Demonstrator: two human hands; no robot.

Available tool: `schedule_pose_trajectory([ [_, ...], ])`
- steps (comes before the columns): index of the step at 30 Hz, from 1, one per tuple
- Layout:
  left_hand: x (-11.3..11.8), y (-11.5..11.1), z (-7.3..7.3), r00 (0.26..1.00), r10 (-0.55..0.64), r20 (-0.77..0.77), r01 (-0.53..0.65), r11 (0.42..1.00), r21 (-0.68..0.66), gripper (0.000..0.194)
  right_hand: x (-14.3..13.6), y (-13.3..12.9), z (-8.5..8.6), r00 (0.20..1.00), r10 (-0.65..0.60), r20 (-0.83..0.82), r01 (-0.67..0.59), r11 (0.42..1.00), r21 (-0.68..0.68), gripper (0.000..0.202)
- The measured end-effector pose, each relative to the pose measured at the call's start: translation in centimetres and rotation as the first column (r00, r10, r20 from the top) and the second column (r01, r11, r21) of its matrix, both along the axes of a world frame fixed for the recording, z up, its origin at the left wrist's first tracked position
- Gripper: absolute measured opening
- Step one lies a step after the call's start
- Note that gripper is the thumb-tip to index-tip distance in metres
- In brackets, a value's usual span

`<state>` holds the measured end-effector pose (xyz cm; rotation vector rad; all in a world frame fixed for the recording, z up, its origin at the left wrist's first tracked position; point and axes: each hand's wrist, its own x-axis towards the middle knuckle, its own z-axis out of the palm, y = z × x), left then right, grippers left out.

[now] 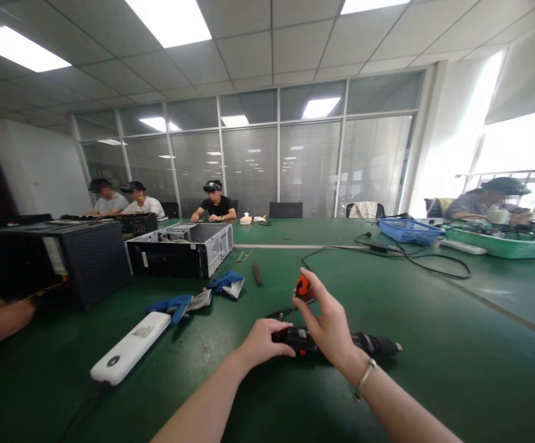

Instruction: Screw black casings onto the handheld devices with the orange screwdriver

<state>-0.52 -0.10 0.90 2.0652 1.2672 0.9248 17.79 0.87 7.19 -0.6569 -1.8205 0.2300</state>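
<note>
Both of my hands meet at one end of a long, black, cylindrical power tool (373, 343) lying on its side on the dark green worktop (438, 369). My left hand (264, 338) grips the power tool's left end, thumb on the near side, fingers over the far side. My right hand (335, 323) is above its middle, thumb and fingers pinching an orange-and-black-handled screwdriver (302, 287) whose thin shaft points down towards that left end. I cannot tell whether the tip sits in a screw.

I judge the step in hand to be screw work on the casing. The next move seems to call for a seated tip, a shaft in line with the screw and a firm left-hand hold, since a round body could roll.

Beyond the power tool's left end lies a narrow dark brown bar (257, 274); farther left of it are crumpled blue-and-grey fabric gloves (181, 306) and a long white plastic device (131, 348) with a dark cord.
</note>
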Motion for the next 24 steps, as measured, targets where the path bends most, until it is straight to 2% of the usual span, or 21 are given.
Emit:
schedule_pose_trajectory([
  [3, 0.0, -0.1, 0.1, 0.999, -0.026, -0.022, 0.026, 1.000, 0.009, 0.045, -0.3, -0.4, -1.1, 0.998, 0.020, 0.057, -0.023, 0.998, 0.058, 0.048],
  [6, 0.0, -0.2, 0.1, 0.999, -0.025, -0.035, 0.026, 0.999, 0.021, 0.044, -0.4, -0.7, -1.8, 0.997, 0.031, 0.067, -0.034, 0.998, 0.049, 0.048],
  [10, 0.0, -0.2, -0.1, 1.000, -0.023, -0.018, 0.024, 0.999, 0.023, 0.042, -0.9, -0.8, -1.9, 0.997, 0.031, 0.068, -0.033, 0.999, 0.040, 0.047],
  [15, 0.1, -0.1, -0.2, 0.999, 0.037, -0.028, -0.038, 0.999, -0.013, 0.034, -1.5, -0.8, -2.2, 0.981, 0.064, 0.180, -0.074, 0.996, 0.047, 0.048],
  [20, 0.4, -0.1, -0.2, 0.995, 0.092, -0.035, -0.092, 0.995, -0.025, 0.030, -1.8, -1.1, -2.3, 0.962, 0.123, 0.242, -0.120, 0.992, -0.030, 0.054],
  [24, 0.4, -0.2, -0.2, 0.998, 0.061, 0.004, -0.061, 0.998, -0.028, 0.030, -2.0, -1.4, -2.0, 0.973, 0.047, 0.226, -0.039, 0.998, -0.042, 0.057],
])
